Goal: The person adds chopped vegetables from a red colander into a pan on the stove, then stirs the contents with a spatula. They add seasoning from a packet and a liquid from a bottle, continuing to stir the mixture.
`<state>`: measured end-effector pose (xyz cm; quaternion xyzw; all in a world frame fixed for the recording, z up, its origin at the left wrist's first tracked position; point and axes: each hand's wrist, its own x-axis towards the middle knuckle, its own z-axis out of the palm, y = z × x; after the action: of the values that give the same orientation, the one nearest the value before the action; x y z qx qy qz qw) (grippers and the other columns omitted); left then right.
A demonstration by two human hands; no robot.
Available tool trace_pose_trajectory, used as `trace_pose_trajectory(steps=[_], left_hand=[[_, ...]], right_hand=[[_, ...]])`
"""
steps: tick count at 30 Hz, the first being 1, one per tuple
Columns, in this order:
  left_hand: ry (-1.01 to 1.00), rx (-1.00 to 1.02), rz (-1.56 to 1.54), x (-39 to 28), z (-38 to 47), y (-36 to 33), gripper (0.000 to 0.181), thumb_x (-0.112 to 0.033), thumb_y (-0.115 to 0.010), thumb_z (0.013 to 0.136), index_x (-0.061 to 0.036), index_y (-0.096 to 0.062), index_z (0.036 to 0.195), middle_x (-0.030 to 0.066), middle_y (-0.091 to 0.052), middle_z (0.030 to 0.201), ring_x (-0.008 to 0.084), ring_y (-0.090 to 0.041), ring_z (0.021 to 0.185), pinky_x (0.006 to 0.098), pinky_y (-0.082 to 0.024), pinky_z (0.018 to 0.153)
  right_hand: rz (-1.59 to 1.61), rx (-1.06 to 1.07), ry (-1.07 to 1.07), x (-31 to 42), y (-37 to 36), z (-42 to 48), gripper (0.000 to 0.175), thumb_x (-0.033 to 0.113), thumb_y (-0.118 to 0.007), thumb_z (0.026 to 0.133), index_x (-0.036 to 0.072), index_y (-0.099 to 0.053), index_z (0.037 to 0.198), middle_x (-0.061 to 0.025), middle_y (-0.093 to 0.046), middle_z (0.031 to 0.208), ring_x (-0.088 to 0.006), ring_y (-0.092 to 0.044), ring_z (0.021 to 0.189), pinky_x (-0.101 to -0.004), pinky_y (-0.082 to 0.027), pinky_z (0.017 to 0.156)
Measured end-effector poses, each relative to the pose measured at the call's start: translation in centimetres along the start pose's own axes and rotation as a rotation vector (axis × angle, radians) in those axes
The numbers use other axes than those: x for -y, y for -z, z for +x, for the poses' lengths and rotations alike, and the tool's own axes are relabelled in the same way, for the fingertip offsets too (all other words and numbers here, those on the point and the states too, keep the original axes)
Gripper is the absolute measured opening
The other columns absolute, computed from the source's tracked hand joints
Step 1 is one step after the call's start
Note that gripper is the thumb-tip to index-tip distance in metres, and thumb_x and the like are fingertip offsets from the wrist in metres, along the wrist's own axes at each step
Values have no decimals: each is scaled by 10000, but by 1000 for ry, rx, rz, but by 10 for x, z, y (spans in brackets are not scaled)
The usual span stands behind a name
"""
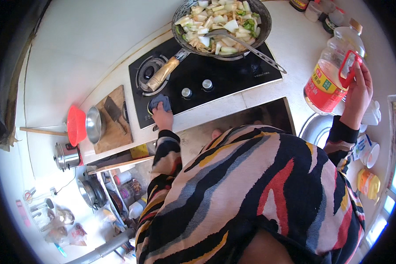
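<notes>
My left hand point(163, 116) presses a grey-blue cloth point(162, 101) onto the front left corner of the black glass gas cooktop point(231, 76). Gripped by its red handle, a large clear plastic jug point(326, 87) with a red and yellow label is in my right hand point(361, 90), over the counter at the right. A dark wok point(267, 24) of chopped white and green vegetables point(231, 24) sits on the rear right of the cooktop, its wooden handle point(163, 73) reaching over the left burner point(148, 72). A metal spatula point(260, 52) rests in it.
Left of the cooktop, a wooden cutting board point(118, 145) bears a cleaver point(112, 109) and a metal bowl point(95, 125) beside a red plastic basket point(76, 126). Behind my jug stands another clear bottle point(351, 36). A round metal lid or pan point(316, 130) lies near my right sleeve.
</notes>
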<state>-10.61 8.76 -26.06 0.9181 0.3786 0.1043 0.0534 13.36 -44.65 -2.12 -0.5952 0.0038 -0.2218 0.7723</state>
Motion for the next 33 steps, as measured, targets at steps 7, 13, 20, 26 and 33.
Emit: trace_pose_trajectory(steps=[7,13,20,26,33], left_hand=[[-26,841,-581,-46,-15,74,469,-87,-627,675,-1,-588,1134,108,-629,1006,169,-588,935,268,-452,838],[118,954,-1578,-85,14,118,553,-26,-525,753,30,-408,1291,126,-555,1162,207,-575,1006,316,-444,914],[-449,517,-705,-157,34,38,553,-56,-600,709,-54,-484,1250,184,-518,1215,287,-520,1098,333,-402,954],[-592,292,-382,-170,12,40,461,-155,-618,748,-61,-532,1191,229,-490,1214,368,-458,1137,388,-373,973],[-432,581,-893,-219,-10,139,211,-108,-533,904,1,-627,1057,76,-661,772,96,-609,737,226,-472,714]], right_hand=[[33,-14,-29,8,1,-12,241,117,-612,867,-16,-588,1068,-84,-626,944,-131,-599,851,-223,-487,757],[-25,-89,-42,11,13,-16,244,119,-600,877,-9,-582,1083,-68,-619,928,-113,-584,826,-209,-478,742],[8,-99,-8,11,28,-23,227,128,-634,854,2,-604,1041,-61,-621,939,-115,-583,843,-214,-468,759],[-194,-47,-19,18,31,-32,227,160,-611,876,32,-596,1063,-7,-598,902,-76,-544,794,-193,-442,695],[-329,305,-24,29,-3,-46,189,94,-568,887,10,-578,1056,-8,-592,895,-71,-536,811,-216,-454,714]])
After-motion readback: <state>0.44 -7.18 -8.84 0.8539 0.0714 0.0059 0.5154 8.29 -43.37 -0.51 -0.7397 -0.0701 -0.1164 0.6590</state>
